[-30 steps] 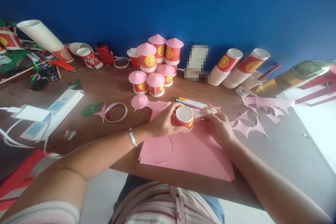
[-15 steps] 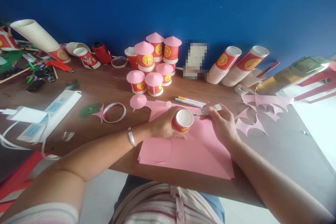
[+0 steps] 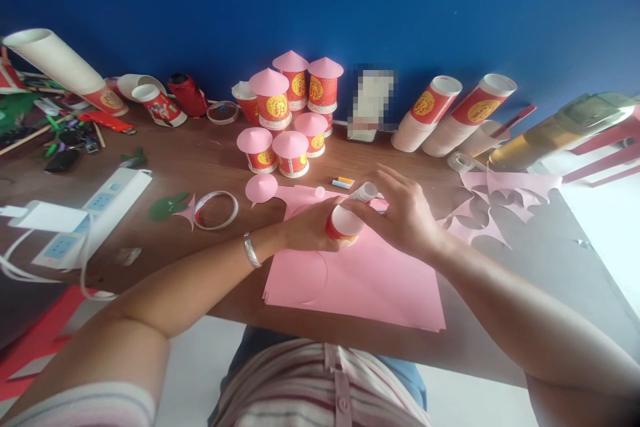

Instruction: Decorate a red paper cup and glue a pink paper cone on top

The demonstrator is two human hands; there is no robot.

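Note:
My left hand (image 3: 311,227) is wrapped around a short red paper cup (image 3: 346,221), its white round end facing up. Over that cup, my right hand (image 3: 403,217) grips a small whitish glue bottle (image 3: 367,191), tilted with its broad end up. The bottle's tip is hidden behind my fingers and the cup. Both hands are above a stack of pink paper sheets (image 3: 370,287) with a round outline on the top sheet. A small white round piece (image 3: 320,192) lies at the stack's upper edge, near a loose pink paper cone (image 3: 261,187).
Several red cups with pink cone roofs (image 3: 269,100) stand at the back. Stacked paper cups (image 3: 425,113) lean right of them. Pink offcuts (image 3: 480,223) lie at right, and a white power strip (image 3: 95,217) at left. Two pens (image 3: 343,183) sit behind my right hand.
My right hand has moved left and up over the cup, tipping the glue bottle from nearly level to broad end up. The cup stays in my left hand.

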